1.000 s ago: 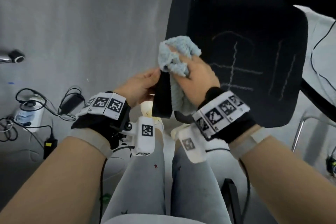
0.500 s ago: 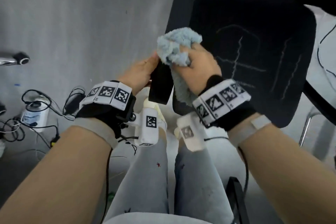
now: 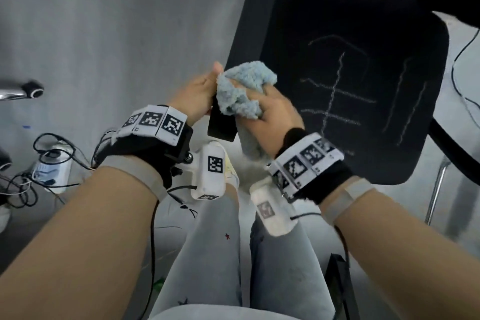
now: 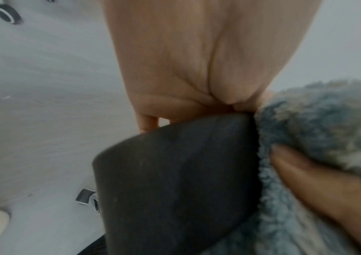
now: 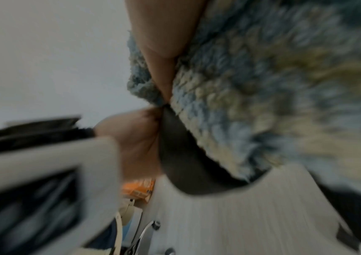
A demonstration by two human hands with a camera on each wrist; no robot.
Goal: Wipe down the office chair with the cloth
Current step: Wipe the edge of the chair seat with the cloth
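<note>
The right hand (image 3: 272, 109) clutched the bunched blue cloth (image 3: 244, 88) against the chair's black armrest (image 3: 220, 125); the left hand (image 3: 197, 93) pinched the armrest's other side; the fluffy cloth looked soft, light, best held bunched; the left wrist view alone showed the armrest's smooth, rigid-looking face (image 4: 175, 181); the seat (image 3: 363, 86) lay beyond.

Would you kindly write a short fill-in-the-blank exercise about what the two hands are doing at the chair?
1. The right hand grips a fluffy ____ cloth.
2. The cloth is pressed against the chair's black ____.
3. The left hand steadies that part from its ____ side.
4. Pale chalk-like lines mark the chair's ____.

Missing words: blue; armrest; left; seat
</note>
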